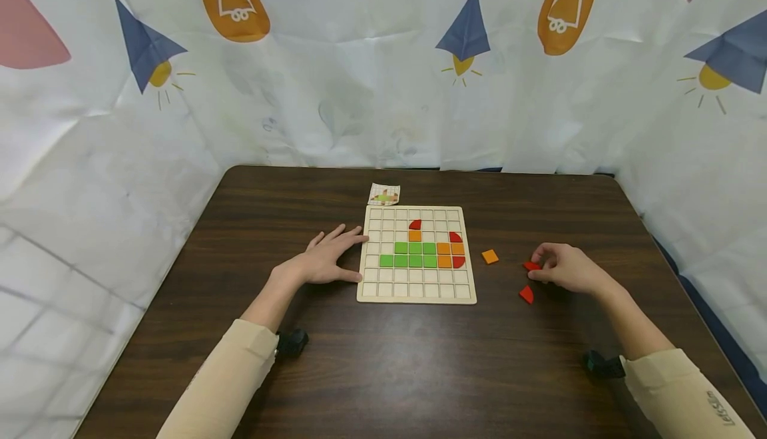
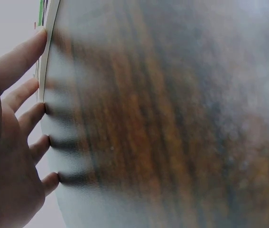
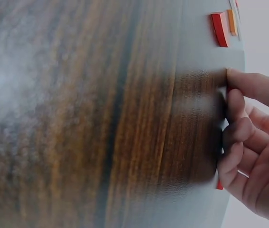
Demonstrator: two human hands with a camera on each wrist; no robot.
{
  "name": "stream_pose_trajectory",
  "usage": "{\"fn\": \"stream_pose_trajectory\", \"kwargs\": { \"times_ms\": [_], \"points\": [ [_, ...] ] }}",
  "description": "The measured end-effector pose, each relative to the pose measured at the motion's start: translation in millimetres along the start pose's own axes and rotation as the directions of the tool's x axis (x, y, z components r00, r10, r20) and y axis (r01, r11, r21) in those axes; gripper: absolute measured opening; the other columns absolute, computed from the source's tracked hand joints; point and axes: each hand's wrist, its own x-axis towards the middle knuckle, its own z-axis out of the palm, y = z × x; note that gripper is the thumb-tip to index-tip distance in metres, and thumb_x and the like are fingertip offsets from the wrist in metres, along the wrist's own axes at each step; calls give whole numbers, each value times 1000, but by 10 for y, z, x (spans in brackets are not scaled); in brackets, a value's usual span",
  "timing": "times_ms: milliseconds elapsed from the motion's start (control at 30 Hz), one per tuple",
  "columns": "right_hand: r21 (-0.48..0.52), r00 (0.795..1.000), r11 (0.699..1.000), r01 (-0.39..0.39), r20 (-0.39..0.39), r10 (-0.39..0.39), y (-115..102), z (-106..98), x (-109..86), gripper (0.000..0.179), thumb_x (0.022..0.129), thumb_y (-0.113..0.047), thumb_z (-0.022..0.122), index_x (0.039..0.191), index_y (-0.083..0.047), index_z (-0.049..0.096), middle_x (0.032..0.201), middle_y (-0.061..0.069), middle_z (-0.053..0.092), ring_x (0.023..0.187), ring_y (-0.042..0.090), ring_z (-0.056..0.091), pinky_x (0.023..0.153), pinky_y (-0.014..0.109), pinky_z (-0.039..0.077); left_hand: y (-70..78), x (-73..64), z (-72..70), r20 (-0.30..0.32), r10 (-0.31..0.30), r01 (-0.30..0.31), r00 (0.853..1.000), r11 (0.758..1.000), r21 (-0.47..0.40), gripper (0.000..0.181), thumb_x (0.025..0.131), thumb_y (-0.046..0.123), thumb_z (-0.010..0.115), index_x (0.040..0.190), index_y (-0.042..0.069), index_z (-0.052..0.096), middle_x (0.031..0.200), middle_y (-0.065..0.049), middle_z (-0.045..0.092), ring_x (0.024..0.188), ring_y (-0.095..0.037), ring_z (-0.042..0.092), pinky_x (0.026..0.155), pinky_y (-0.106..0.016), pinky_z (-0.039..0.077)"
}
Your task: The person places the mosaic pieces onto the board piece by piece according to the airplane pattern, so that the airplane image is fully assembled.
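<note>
A pale wooden grid board (image 1: 416, 290) lies on the table with green squares (image 1: 415, 260), orange squares (image 1: 443, 248) and red quarter-round pieces (image 1: 455, 236) set in its cells. My left hand (image 1: 326, 256) has its fingers spread, thumb and fingertips touching the board's left edge. To the right of the board, my right hand (image 1: 566, 267) pinches a red piece (image 1: 530, 266) between thumb and fingers at the tabletop. Nearer me lies another red quarter-round piece (image 1: 526, 294). In the right wrist view, a bit of red (image 3: 219, 185) shows below the curled fingers, mostly hidden.
A loose orange square (image 1: 490, 256) lies between the board and my right hand. Behind the board's far left corner is a small picture card (image 1: 384, 194) with a coloured pattern. The dark wooden table (image 1: 413, 366) meets a printed white curtain (image 1: 371, 119) at the back.
</note>
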Motion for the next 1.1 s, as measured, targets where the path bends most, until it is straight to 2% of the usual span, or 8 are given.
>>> {"fn": "stream_pose_trajectory", "kwargs": {
  "times_ms": [300,433,767,1100],
  "points": [
    [-49,995,998,48,-86,-52,39,8,6,28,94,-16,76,115,-1,65,81,0,62,68,19,54,61,33,44,-9,10,9,1,3,-3,1000,1000,4,88,92,51,75,164,23,31,171,-4,14,157,-31,2,120,-64,-1],
    [-71,991,996,48,-122,-56,38,3,7,24,92,-14,77,110,0,67,84,1,62,71,19,55,63,34,46,-5,13,4,3,2,-2,1000,1000,6,88,92,51,74,164,23,31,171,-4,13,157,-31,2,120,-63,-1],
    [-94,986,995,46,-155,-60,12,47,35,30,96,-22,74,110,3,68,88,3,68,75,17,62,68,37,51,-20,9,13,3,2,-2,1000,1000,12,89,92,52,74,164,23,31,171,-4,13,157,-32,2,120,-64,0],
    [-66,965,996,55,-253,-70,-51,46,31,28,96,-22,74,113,0,69,93,5,73,80,19,66,70,35,53,-15,13,12,3,2,-2,1000,1000,12,89,92,51,74,164,23,31,171,-4,13,157,-32,2,120,-64,0]
  ]
}}
